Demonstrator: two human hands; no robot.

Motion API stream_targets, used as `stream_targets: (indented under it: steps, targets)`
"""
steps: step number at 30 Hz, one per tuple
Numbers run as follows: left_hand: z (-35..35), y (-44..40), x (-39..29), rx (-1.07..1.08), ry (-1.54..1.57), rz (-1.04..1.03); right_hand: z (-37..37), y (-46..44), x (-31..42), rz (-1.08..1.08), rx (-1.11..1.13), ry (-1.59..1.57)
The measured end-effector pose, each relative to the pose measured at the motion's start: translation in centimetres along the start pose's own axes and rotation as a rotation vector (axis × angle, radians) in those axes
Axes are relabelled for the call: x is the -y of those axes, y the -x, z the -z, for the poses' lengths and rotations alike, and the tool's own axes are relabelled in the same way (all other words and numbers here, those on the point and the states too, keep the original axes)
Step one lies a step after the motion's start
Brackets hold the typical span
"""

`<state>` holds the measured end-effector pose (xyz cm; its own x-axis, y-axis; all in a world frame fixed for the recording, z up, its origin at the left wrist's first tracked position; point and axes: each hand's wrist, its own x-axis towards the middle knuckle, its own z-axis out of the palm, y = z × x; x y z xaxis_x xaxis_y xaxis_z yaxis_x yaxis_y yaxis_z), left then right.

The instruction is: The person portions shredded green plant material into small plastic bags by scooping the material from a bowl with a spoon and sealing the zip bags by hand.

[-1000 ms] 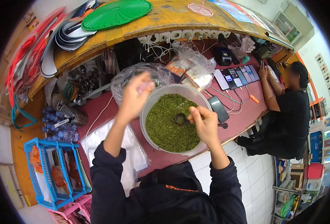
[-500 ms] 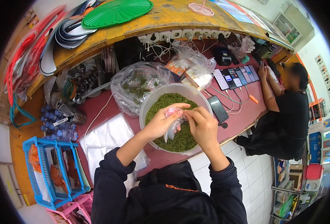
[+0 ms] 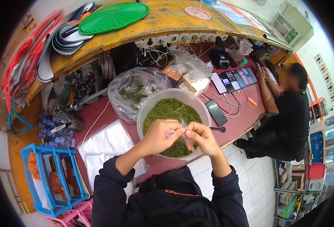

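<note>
Left hand point(image 3: 160, 133) moved over tub point(image 3: 205, 109); green shreds point(image 3: 172, 108) inside.

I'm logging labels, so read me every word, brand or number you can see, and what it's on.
Nothing reads clearly.
Phone screens: too small to read.
Orange marking on the dark clothing: too blurred.
Printed sheets on the wooden shelf: too small.

Phones point(image 3: 226, 81) lying side by side, blue basket point(image 3: 43, 149) near plastic bottles point(image 3: 63, 140), pink basket point(image 3: 66, 217)
</note>
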<state>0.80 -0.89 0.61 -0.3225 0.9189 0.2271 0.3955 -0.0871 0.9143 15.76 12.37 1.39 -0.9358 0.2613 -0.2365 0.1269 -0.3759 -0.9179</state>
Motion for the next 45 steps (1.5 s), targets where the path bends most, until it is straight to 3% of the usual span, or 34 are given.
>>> stream_targets:
  steps: [1, 3, 4, 5, 8, 12, 14, 16, 18, 21, 23, 25, 28, 29, 31, 34, 38, 45]
  targets:
    - [-0.3, 0.2, -0.1, 0.002, 0.0, -0.002, 0.0, -0.1, -0.3, 0.002, -0.002, 0.0]
    - [-0.9, 0.8, -0.3, -0.133, -0.381, -0.156, -0.2, -0.5, -1.3, 0.637, -0.307, 0.997]
    - [-0.8, 1.0, -0.6, -0.181, -0.432, -0.163, 0.1, -0.4, -0.9, 0.582, -0.434, 1.081]
    - [-0.6, 0.8, -0.7, -0.18, -0.432, -0.165, 0.3, -0.2, -0.6, 0.584, -0.437, 1.081]
    - [0.7, -0.1, -0.5, -0.22, -0.364, -0.174, 0.6, 0.4, 0.6, 0.222, -0.285, 0.82]
    - [3.1, -1.0, 2.1, 0.253, -0.58, 0.074, 1.5, 0.8, 0.5, 0.23, -0.199, 0.514]
    - [2.8, -0.7, 3.1, 0.201, -0.657, 0.05, 2.1, 1.0, 1.1, 0.231, -0.184, 0.844]
    - [2.3, -0.6, 2.2, 0.15, -0.73, 0.026, 1.4, 1.2, 1.4, 0.246, -0.21, 0.914]
    - [0.8, -0.7, 1.0, -0.009, -0.509, -0.163, -0.1, 1.1, 1.8, 0.264, -0.228, 0.986]
    - [-0.5, -0.6, 1.1, -0.017, -0.53, -0.254, -1.2, 0.5, 1.3, 0.287, -0.279, 0.991]
    - [0.1, -0.8, 1.8, -0.111, -0.535, -0.32, -0.2, -0.8, 0.1, 0.622, -0.418, 1.072]
    - [1.7, -0.5, 2.4, -0.21, -0.528, -0.259, 0.9, -1.1, -0.4, 0.563, -0.537, 1.255]
    - [3.6, 0.1, 2.6, -0.234, -0.509, -0.191, 3.2, -2.0, -2.8, 0.119, -0.269, 1.793]
    - [3.9, 0.3, 2.7, -0.254, -0.456, -0.167, 3.5, -1.9, -3.2, 0.118, -0.268, 1.792]
    - [4.4, 0.6, 2.8, -0.288, -0.442, -0.156, 3.6, -1.6, -3.2, 0.326, -0.185, 1.812]
    - [5.0, 1.0, 2.7, -0.284, -0.393, -0.118, 2.7, -0.4, -1.3, 0.207, -0.078, 1.955]
    - [4.7, 0.9, 2.4, -0.265, -0.387, -0.092, 0.1, 0.3, 0.1, 0.218, 0.101, 1.785]
    - [4.8, 0.8, 2.6, -0.284, -0.318, -0.066, 3.0, -1.3, -0.1, 0.157, 0.093, 1.336]
